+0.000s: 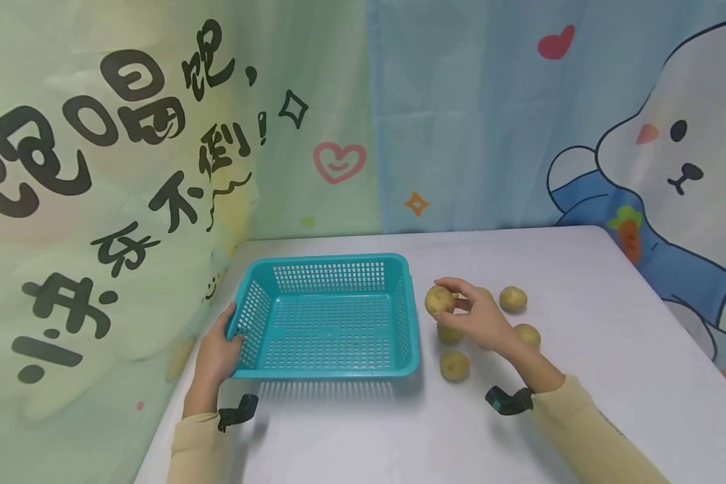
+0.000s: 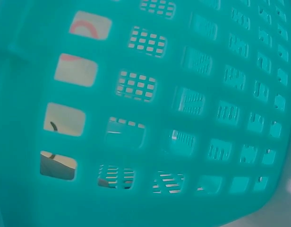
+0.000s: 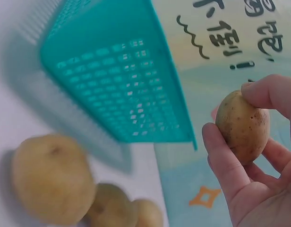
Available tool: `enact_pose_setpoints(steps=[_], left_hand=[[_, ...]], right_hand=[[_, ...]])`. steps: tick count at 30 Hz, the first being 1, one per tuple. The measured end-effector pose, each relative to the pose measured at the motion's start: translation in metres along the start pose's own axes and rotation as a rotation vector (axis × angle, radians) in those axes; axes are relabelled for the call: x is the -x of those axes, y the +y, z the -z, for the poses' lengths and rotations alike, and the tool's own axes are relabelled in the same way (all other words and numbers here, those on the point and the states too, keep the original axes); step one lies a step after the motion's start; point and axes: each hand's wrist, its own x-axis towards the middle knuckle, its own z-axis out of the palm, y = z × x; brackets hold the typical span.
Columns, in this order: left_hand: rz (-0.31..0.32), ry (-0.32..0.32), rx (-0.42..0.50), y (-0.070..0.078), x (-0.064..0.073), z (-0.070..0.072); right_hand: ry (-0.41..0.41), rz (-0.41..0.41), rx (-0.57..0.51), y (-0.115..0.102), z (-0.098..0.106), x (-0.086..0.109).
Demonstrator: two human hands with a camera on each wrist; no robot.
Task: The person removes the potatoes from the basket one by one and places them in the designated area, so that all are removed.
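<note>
A turquoise plastic basket (image 1: 333,374) with mesh walls stands on the left half of the table. My left hand (image 1: 216,353) grips its left rim, thumb on the near side. The basket's perforated side wall (image 2: 22,142) fills the left wrist view, hiding that hand. To the right of the basket, my right hand (image 1: 482,321) holds a potato (image 3: 243,125) between thumb and fingers, raised above the table close to the basket's right side. Beneath and around this hand lie several more potatoes, including one near the front (image 1: 454,366) and one farther back (image 1: 513,299).
A white cloth covers the table (image 1: 363,430). Behind it hangs a printed curtain (image 1: 460,121) with a cartoon bear, hearts and black lettering. A dark wrist device (image 1: 509,400) sits at the right sleeve, another (image 1: 238,412) at the left sleeve.
</note>
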Motion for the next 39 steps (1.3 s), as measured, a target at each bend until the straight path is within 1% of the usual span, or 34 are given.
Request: enact_pose_setpoints(steps=[3, 7, 9, 15, 18, 24, 31, 36, 39], left_hand=[[0.003, -0.007, -0.007, -0.003, 0.000, 0.001], [-0.001, 0.001, -0.027, -0.006, 0.000, 0.004], [-0.004, 0.006, -0.037, -0.006, -0.001, 0.006], [0.000, -0.007, -0.028, -0.005, 0.000, 0.007], [0.003, -0.007, -0.023, -0.004, -0.001, 0.006], [0.015, 0.001, -0.024, -0.003, -0.001, 0.005], [0.010, -0.004, -0.028, -0.002, -0.001, 0.002], [0.009, -0.011, -0.024, -0.002, -0.002, 0.001], [0.003, -0.019, -0.017, -0.001, -0.002, -0.001]], right_hand=[[0.028, -0.009, 0.008, 0.009, 0.004, 0.016], [0.046, -0.053, -0.017, 0.019, 0.004, 0.039], [0.052, -0.055, -0.035, 0.024, 0.005, 0.048], [0.055, -0.058, -0.087, 0.040, 0.010, 0.077], [0.070, -0.073, -0.050, 0.049, 0.012, 0.088], [0.106, -0.141, 0.092, 0.062, 0.013, 0.101], [0.124, -0.178, 0.152, 0.075, 0.011, 0.111], [0.138, -0.160, 0.199, 0.080, 0.006, 0.115], [0.157, -0.148, 0.204, 0.082, 0.003, 0.116]])
